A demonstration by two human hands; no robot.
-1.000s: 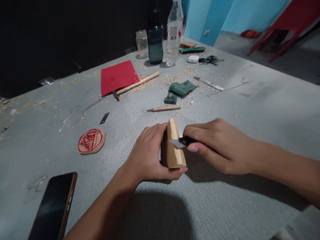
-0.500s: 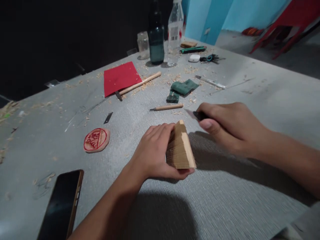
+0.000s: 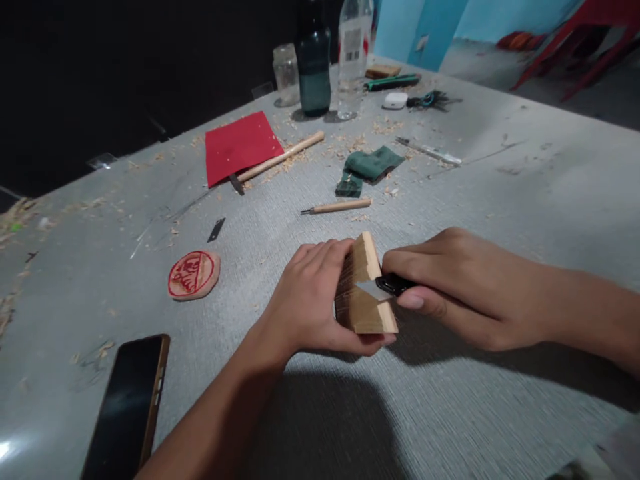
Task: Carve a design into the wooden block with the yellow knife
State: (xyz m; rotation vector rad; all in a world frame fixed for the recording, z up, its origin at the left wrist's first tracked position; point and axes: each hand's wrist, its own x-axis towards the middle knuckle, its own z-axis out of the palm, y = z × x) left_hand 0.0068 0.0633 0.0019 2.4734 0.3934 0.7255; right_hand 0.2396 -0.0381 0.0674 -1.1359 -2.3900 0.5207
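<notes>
My left hand is closed around a small wooden block, its thumb along the near end and its fingers over the far side. The block is tilted on the table, with a pale, freshly cut strip along its right edge. In my right hand is a craft knife with a black handle, gripped between thumb and fingers. Its pointed blade lies across the block's right edge, pointing left. Just beyond the block rests a wood-handled carving gouge.
A phone and a round wooden piece with red lettering lie at left. Behind are a loose blade, red sheet, wood-handled tool, green sandpaper, dark bottle and clear bottle. Wood shavings are scattered about.
My right hand has brought the knife left and nearer to me, from beyond the block onto its right edge. My left hand still holds the block. The view has shifted slightly.
</notes>
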